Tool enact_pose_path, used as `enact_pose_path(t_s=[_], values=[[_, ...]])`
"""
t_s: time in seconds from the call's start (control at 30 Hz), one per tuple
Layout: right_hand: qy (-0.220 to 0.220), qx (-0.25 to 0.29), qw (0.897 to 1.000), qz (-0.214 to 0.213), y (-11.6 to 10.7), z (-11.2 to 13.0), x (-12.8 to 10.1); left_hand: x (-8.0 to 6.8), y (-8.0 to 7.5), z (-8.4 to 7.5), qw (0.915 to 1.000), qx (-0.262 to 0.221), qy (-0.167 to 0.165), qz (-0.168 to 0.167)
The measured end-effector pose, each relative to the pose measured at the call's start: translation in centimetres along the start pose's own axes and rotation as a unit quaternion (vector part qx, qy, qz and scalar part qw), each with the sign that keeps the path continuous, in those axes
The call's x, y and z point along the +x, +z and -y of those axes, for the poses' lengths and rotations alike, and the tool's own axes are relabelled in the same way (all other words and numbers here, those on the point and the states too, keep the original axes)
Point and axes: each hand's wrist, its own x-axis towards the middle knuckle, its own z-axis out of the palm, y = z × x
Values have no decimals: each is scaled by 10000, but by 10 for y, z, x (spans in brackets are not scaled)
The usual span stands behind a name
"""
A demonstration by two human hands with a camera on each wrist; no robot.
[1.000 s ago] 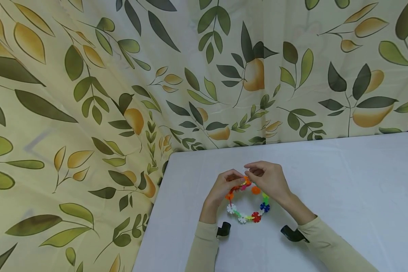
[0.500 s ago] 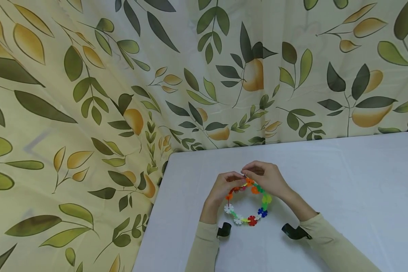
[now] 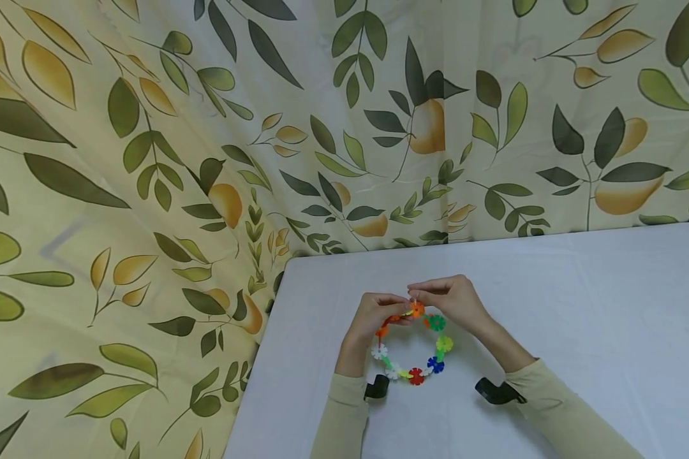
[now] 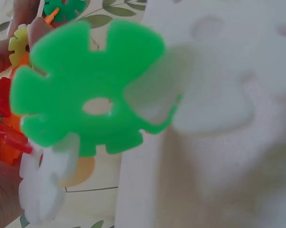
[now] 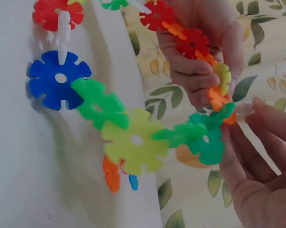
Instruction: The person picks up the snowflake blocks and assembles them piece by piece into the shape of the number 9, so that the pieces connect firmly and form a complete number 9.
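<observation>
A ring of interlocking snowflake discs (image 3: pixel 416 377) in many colours hangs between both hands in the head view. My left hand (image 3: pixel 370 320) grips its upper left part, with fingers curled round orange, yellow and red discs (image 5: pixel 193 45) in the right wrist view. At the top of the ring, my right hand (image 3: pixel 458 305) pinches a small whitish disc (image 5: pixel 245 109) beside an orange disc (image 3: pixel 417 310). A teal disc (image 5: pixel 207 139) sits close to those fingertips. Large in the left wrist view is a green disc (image 4: pixel 67 85), joined to white discs (image 4: pixel 45 183).
A white-covered table (image 3: pixel 580 331) lies below the hands. Leaf-patterned curtains (image 3: pixel 344 127) stand behind it and at the left. Black wrist straps (image 3: pixel 377 386) show at both cuffs. Orange and blue discs (image 5: pixel 111 174) appear below the ring; whether they are attached I cannot tell.
The ring has shifted left and slightly down, and its green and orange discs at the upper right show more. My right fingertips have moved slightly left, while my left hand keeps its grip.
</observation>
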Motion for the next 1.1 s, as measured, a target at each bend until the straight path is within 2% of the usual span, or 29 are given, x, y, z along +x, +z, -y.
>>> enact_pose_path(t_s=[0.23,0.37,0.47,0.53,0.63,0.7,0.77,0.9,1.1], values=[[-78,58,9999,-61,3,-5,0,-1,-1,1,10000,78,-45,27],[-64,195,9998,-32,1,-7,1,0,-3,3,9993,314,-155,129],[21,312,9994,-166,-3,-12,4,0,-5,3,9976,608,-256,216],[124,6,9995,-307,-6,-18,5,0,-7,2,9961,767,-332,279],[337,-1028,9937,-309,-10,-28,6,0,-13,2,9938,951,-465,344],[501,-1691,9843,-77,-11,-34,7,0,-16,2,9930,989,-523,367],[636,-2135,9746,229,-9,-39,8,0,-18,1,9923,1034,-559,396],[778,-2529,9622,643,-3,-47,8,-1,-19,-1,9906,1164,-557,442],[731,-2759,9564,623,1,-48,8,-1,-17,-2,9894,1320,-439,414]])
